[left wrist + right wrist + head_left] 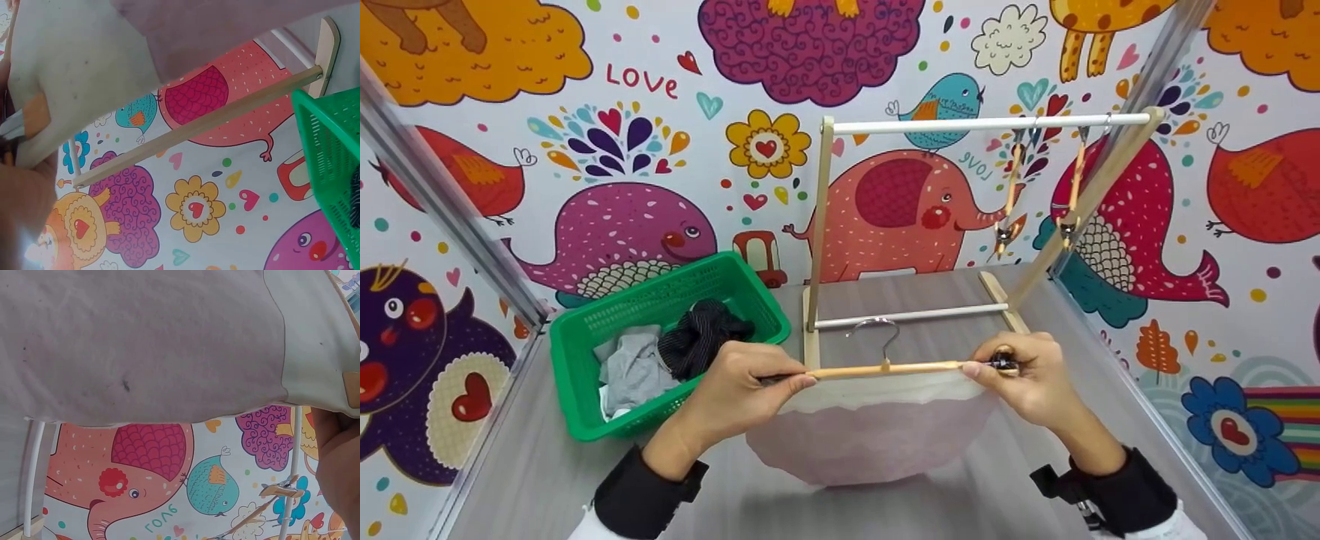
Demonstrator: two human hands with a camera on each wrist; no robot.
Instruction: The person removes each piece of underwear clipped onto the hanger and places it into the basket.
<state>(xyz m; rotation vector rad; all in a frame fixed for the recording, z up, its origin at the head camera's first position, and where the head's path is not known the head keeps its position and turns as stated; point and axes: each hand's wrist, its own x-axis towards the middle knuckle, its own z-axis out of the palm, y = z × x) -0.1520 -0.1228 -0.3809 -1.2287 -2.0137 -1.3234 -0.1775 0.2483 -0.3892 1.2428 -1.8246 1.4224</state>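
A wooden clip hanger (915, 367) with a metal hook is held level in front of the person. From it hangs a piece of cloth (877, 442), pink below a whitish top band. The left hand (757, 382) pinches the hanger's left end, thumb toward the bar. At the other end, the right hand (1024, 375) grips around a dark metal clip (1003, 360). In the left wrist view, a clip's wooden pad (36, 115) lies against the whitish band, close to the left hand (25, 197). Another wooden pad (352, 388) presses the cloth in the right wrist view.
Behind the hanger stands a small clothes rack (820, 225) with a white top rail (930, 126). Two clip hangers (1012, 187) hang at its right end. To the left is a green basket (562, 367) with grey clothing (637, 371) and dark striped clothing (701, 337). Patterned walls surround the table.
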